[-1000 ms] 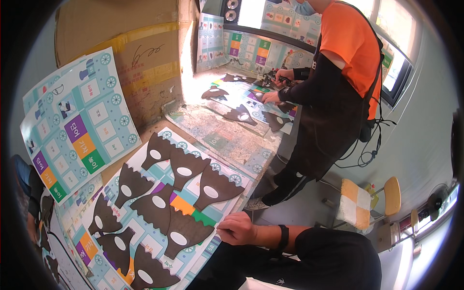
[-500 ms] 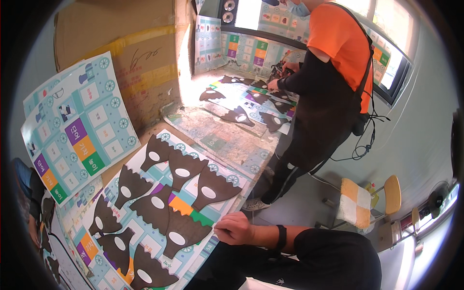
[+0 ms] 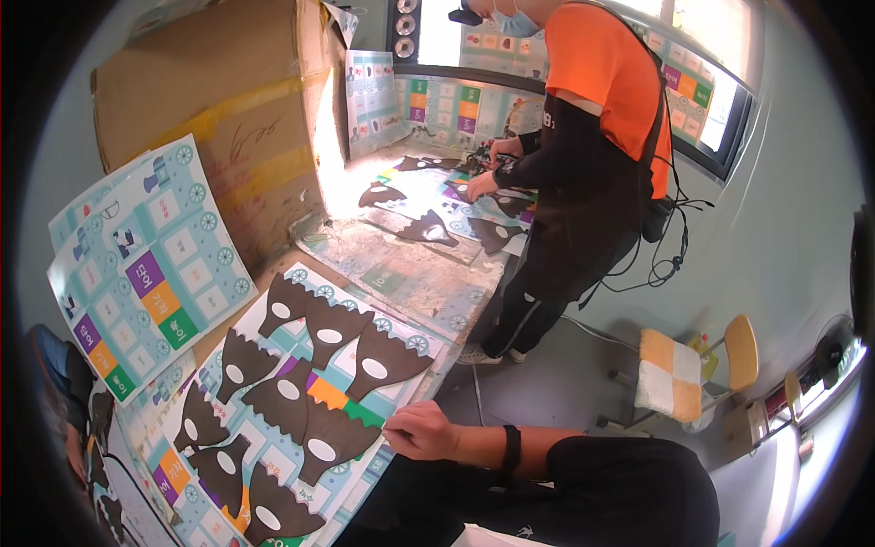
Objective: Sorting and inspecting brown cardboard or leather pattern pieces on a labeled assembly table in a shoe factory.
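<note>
My right hand (image 3: 419,430) is closed at the right edge of a printed sheet (image 3: 421,342) on the table, its fingers curled together. Whether they pinch anything there is hidden. Just left of the fingertips lies a dark brown scalloped piece (image 3: 342,433) with a white oval on it. Several like it lie flat in rows on the sheet, among them an upper-right piece (image 3: 387,351), a middle piece (image 3: 278,410) and a lower piece (image 3: 283,506). My left hand is out of view.
A co-worker in orange (image 3: 592,59) bends over similar dark pieces (image 3: 428,228) at the table's far end. Printed boards (image 3: 205,242) lean at left beside a large cardboard box (image 3: 205,82). A person's arm (image 3: 75,451) shows at the left rim. A chair (image 3: 670,365) stands right.
The whole view has shifted slightly. The co-worker's near hand has come down toward the dark pieces at the far end. My right hand stays closed at the sheet's edge.
</note>
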Tool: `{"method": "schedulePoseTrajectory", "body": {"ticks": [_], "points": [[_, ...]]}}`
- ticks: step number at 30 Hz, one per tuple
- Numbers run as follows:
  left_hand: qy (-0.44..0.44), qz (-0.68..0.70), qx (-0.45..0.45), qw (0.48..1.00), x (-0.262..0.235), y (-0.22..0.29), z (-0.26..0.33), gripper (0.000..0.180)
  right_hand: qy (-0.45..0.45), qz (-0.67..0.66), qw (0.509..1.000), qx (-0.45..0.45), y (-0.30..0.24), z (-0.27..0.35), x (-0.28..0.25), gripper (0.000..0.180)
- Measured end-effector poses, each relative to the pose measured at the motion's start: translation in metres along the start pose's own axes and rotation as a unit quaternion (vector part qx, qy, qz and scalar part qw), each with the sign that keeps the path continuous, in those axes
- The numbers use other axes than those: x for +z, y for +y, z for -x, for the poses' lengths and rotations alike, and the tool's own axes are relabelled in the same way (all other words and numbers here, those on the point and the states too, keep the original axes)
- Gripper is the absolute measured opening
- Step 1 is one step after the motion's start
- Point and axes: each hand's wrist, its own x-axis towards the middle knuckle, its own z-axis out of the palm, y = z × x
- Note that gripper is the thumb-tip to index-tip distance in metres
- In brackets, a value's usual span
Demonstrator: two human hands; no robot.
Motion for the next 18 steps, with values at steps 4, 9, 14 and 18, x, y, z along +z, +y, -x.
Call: {"method": "schedulePoseTrajectory", "body": {"ticks": [4, 9, 14, 18], "points": [[-0.004, 0.002, 0.001, 1.0, 0.003, -0.003, -0.003, 0.034, -0.002, -0.004, 1.0, 0.008, 0.002, -0.002, -0.002, 0.012], [-0.011, 0.002, -0.007, 1.0, 0.018, -0.024, -0.014, 0.034, -0.008, 0.005, 1.0, 0.007, 0.01, -0.006, 0.003, 0.013], [0.0, 0.075, 0.046, 0.996, 0.038, -0.059, -0.033, 0.034, -0.016, 0.013, 1.0, -0.003, 0.027, -0.009, 0.014, 0.014], [0.027, 0.047, 0.087, 0.995, 0.055, -0.067, -0.051, 0.038, -0.02, 0.008, 1.0, -0.017, 0.042, -0.013, 0.024, 0.014]]}}
